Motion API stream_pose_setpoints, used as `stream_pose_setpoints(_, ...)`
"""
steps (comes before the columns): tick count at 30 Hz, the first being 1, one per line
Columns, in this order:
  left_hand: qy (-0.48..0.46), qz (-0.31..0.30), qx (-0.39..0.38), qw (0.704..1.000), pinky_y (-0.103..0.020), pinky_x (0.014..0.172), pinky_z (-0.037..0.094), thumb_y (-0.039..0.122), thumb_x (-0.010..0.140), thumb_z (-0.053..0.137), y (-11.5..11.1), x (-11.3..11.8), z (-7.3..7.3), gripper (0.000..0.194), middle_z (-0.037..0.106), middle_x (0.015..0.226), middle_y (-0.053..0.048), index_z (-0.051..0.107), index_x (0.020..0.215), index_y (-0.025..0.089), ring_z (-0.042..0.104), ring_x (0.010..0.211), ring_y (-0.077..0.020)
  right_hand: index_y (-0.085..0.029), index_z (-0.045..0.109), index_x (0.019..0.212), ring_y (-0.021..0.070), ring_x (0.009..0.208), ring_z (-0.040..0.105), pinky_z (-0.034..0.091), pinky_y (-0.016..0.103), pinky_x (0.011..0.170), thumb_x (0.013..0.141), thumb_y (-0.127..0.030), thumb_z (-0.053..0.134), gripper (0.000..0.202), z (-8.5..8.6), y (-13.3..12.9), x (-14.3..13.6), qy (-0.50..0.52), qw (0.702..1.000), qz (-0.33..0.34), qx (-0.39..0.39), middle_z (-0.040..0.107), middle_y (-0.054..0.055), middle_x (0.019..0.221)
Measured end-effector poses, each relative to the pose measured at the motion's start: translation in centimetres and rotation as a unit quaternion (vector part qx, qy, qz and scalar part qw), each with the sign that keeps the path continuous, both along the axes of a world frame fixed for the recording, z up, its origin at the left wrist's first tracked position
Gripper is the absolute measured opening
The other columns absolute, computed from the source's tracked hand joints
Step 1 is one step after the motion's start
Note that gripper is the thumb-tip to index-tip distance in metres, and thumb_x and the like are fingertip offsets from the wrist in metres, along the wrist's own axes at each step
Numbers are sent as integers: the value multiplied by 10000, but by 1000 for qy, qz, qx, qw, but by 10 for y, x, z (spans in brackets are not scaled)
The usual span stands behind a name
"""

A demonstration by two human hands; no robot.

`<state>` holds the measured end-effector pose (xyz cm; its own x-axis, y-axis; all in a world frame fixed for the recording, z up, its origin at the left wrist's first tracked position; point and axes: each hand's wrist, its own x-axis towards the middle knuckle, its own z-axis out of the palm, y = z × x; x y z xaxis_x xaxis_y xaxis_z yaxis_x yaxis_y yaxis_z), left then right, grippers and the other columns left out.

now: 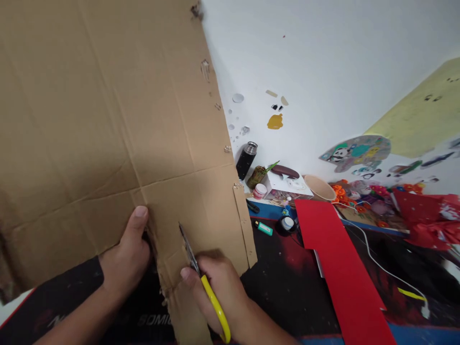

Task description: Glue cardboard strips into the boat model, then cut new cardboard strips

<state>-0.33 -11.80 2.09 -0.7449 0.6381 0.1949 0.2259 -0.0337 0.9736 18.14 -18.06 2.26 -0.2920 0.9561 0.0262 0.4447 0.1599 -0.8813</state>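
Note:
A large creased sheet of brown cardboard stands tilted up in front of me and fills the left half of the view. My left hand grips its lower edge, thumb on the near face and fingers hidden behind. In my right hand is a pair of scissors with yellow handles. Their dark blades point up and left across the lower cardboard flap, beside a ragged cut edge. Whether the blades are parted is hard to make out. The right hand also rests against that flap.
A red sheet lies on the black desk mat at right, near a white cable. Along the wall stand a black thermos, a white box and a beige bowl. A green-labelled small item lies closer.

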Motion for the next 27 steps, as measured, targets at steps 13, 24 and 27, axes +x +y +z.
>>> stream_pose_setpoints(13, 9, -38, 33, 999, -581, 1381, 284, 527, 873, 797, 4, -9, -2, 398, 744, 1453, -106, 795, 1179, 272, 542, 1537, -386, -233, 393, 636, 110, 537, 406, 251, 265, 507, 983, -376, 584, 421, 3, -10, -8, 29, 998, 5, -54, 395, -55, 588)
stream_pose_setpoints(24, 67, 1, -20, 998, -596, 1346, 322, 633, 782, 804, 8, -24, -4, 515, 771, 1394, -163, 811, 1066, 203, 625, 1443, -428, -228, 455, 663, 111, 538, 429, 274, 256, 494, 983, -319, 589, 358, 21, -12, 0, 14, 995, 27, -92, 448, -48, 607)
stream_pose_setpoints(27, 70, -22, 26, 997, -580, 1334, 365, 587, 818, 816, 10, -23, -7, 432, 793, 1352, -134, 811, 1060, 229, 650, 1421, -407, -234, 455, 658, 108, 518, 389, 245, 259, 473, 985, -353, 592, 374, 25, -14, 2, 24, 995, 26, -96, 411, -59, 579)
